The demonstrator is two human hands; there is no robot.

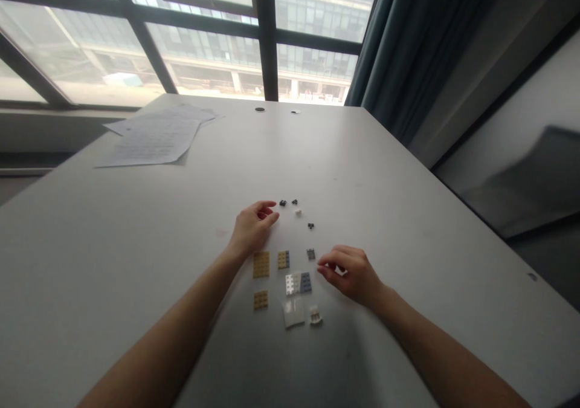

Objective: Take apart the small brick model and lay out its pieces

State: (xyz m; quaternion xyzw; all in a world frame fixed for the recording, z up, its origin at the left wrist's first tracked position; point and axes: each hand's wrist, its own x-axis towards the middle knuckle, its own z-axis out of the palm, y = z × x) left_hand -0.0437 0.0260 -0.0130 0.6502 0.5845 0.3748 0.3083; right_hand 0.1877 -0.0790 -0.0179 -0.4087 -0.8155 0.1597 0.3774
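My left hand [254, 225] hovers at the upper left of a group of small building-brick pieces. Its thumb and fingers are apart with nothing between them, close to a small black piece [283, 203]. My right hand [352, 272] is on the other side, thumb and index fingertips together. Anything pinched there is too small to make out. Just left of those fingertips lies a grey piece [310, 254]. Between the forearms are a large tan plate [261, 265], a smaller tan plate [260, 300], a tan-and-blue-grey plate pair [283, 259], a white plate [292, 284] and a blue-grey wedge plate [306, 282].
Further pieces are a black one [294, 202], a small white one [298, 213], another dark one [310, 226], a smooth white tile [293, 314] and a white bracket-like part [315, 316]. Printed papers [154, 139] lie at the table's far left. A curtain [399, 51] hangs beyond the right edge.
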